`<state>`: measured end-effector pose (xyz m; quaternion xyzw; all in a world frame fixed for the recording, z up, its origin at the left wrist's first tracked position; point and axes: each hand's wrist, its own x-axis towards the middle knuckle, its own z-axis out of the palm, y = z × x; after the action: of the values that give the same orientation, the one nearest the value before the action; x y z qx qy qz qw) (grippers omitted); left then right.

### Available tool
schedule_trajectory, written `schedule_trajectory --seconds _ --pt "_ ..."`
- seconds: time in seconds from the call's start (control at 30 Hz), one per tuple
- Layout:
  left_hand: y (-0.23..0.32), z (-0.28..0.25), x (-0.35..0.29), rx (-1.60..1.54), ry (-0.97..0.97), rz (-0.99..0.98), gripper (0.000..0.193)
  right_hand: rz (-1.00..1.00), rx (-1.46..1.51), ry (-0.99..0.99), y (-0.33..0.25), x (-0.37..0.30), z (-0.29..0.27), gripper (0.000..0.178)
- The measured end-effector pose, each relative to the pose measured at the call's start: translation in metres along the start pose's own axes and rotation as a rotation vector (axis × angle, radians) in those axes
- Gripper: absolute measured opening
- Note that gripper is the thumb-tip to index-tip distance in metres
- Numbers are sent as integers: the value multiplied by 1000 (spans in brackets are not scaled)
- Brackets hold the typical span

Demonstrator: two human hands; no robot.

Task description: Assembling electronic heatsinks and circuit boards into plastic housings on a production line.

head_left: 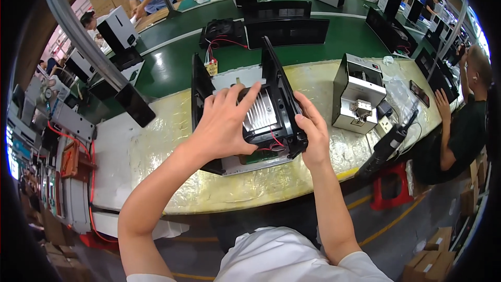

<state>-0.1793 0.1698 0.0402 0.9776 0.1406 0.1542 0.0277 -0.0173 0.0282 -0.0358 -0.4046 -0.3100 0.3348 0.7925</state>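
A black housing [197, 99] with upright side panels sits on the bench in front of me. Inside it lies a black module with a silver finned heat sink [262, 114], thin red wires at its near end. My left hand [223, 122] reaches over the module's left side, thumb at the near end and fingers toward the far end, gripping it; the palm hides part of it. My right hand [314, 134] is closed around the near right edge of the tilted black side panel [282, 81], thumb on top.
Right of the housing stands a metal-and-black machine [360, 94], beside a power strip [385, 125], a black handheld tool [389, 143] and a phone [419, 93]. A dark phone-like device [134, 105] is mounted at left. Black panels [287, 32] rest on the green conveyor [172, 68]. A co-worker [462, 109] sits at right.
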Motion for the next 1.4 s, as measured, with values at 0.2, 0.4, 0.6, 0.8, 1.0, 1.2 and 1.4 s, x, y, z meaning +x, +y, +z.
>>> schedule_trajectory --seconds 0.2,0.4,0.6,0.8,1.0,1.2,1.4 --pt "-9 14 10 34 -136 79 121 -45 -51 30 6 -3 0 55" --pt "-10 5 1 170 -193 33 126 -11 -168 8 1 -5 4 57" --pt "-4 28 -2 178 -104 55 129 10 -251 7 0 -18 16 55" --pt "-14 13 -9 81 -44 86 114 32 -270 -44 -8 -16 16 57" --pt "-12 35 -107 -898 402 -457 76 -116 -374 -148 14 -17 8 62" --pt "-35 37 -113 -986 621 -533 69 43 -314 -293 55 48 33 67" --pt "-101 -23 -80 -910 649 -657 66 45 -143 -295 74 118 104 63"
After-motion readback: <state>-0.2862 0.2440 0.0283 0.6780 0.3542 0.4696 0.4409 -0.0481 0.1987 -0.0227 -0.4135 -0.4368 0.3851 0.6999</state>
